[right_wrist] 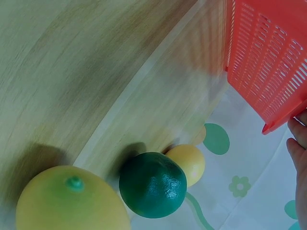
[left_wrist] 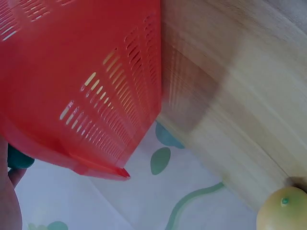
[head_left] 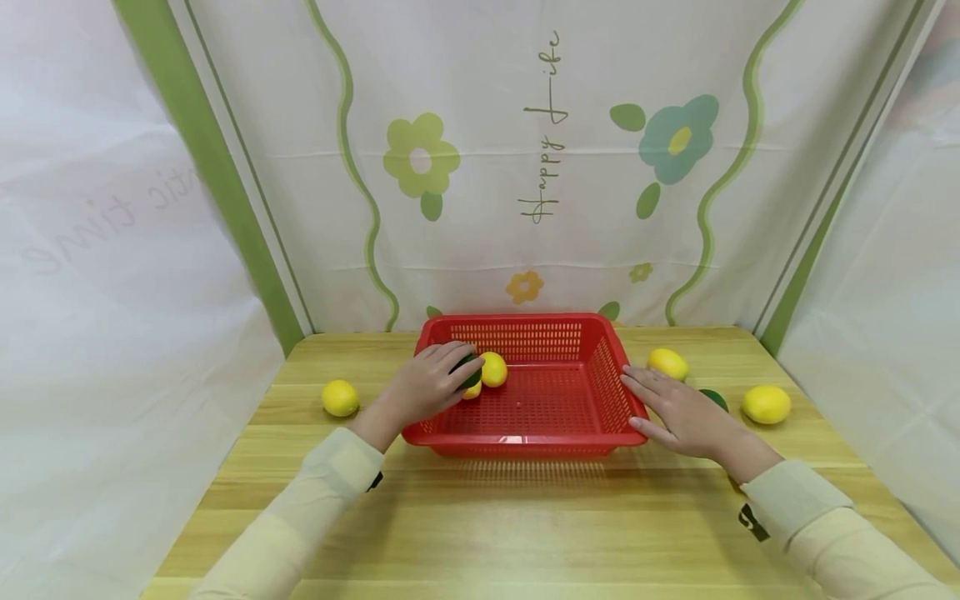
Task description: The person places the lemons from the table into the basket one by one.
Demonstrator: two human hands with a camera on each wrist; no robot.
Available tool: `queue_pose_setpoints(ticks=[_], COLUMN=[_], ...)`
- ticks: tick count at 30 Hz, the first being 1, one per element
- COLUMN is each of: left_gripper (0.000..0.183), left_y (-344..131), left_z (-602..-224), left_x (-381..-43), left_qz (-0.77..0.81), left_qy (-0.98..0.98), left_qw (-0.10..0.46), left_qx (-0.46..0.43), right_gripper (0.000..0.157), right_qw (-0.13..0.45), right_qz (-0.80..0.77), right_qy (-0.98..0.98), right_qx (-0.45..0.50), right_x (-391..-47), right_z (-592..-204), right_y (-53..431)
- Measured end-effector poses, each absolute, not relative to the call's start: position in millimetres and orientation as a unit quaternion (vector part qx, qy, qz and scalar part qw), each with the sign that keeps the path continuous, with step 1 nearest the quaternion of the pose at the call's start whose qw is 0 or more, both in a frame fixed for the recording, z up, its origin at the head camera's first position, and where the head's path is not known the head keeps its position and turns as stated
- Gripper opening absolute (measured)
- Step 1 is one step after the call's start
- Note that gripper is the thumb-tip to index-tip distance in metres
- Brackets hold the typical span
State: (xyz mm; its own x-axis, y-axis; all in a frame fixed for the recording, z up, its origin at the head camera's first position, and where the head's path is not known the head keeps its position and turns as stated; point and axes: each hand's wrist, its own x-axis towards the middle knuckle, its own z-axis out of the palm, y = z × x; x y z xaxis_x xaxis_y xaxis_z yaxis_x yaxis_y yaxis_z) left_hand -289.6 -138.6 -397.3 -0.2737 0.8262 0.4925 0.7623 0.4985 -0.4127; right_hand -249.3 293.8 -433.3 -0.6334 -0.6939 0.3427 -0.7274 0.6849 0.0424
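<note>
Hands, two. Left hand (head_left: pixel 427 385): reaching over the basket's left end, fingers curled, gripping a lime (left_wrist: pixel 20 159). Right hand (head_left: pixel 678 414): resting on the basket's right rim, fingers lying fairly straight, pinching nothing that is showing.

Basket (head_left: pixel 450 439), one, red, slotted: sitting upright on the wooden counter (head_left: pixel 525 533). Lime, green: being held over the basket's left end; whether it is touching the fruit beneath cannot be told.

Inside the basket, left part: rear lemon (head_left: pixel 493 369), lying in plain sight; front lemon (head_left: pixel 472 392), lying just beside it, partly hidden by the left hand and the lime.

Left of the basket, apart: one outer lemon (head_left: pixel 341 398). Right of the basket: near lemon (head_left: pixel 667 364), lying behind the right hand; second lime (right_wrist: pixel 152 185), partly hidden by that hand in the head view; far lemon (head_left: pixel 767 404), lying farther out.

Behind the basket: flowered cloth (head_left: pixel 480 208), hanging.

Step in hand, by judgement: the lime is being handled at the basket while the right hand is probably steadying it. Whether the lime is going in or coming out cannot be told. Next move is calling for either loosening the left fingers low over the basket, or lifting clear of its rim.
</note>
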Motion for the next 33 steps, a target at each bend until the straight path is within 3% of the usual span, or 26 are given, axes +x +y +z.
queue_pose_setpoints(ticks=[33], left_gripper=[0.054], left_y=[-108.7], left_z=[-410.5], left_x=[-296.9], left_qz=[-0.001], left_qy=[-0.813], left_qw=[0.297], left_qx=[-0.501], right_gripper=[0.063], right_qw=[0.174], right_qz=[0.045], right_qy=[-0.901], right_qx=[0.396], right_x=[-250.8], right_z=[-434.9], right_y=[294.8])
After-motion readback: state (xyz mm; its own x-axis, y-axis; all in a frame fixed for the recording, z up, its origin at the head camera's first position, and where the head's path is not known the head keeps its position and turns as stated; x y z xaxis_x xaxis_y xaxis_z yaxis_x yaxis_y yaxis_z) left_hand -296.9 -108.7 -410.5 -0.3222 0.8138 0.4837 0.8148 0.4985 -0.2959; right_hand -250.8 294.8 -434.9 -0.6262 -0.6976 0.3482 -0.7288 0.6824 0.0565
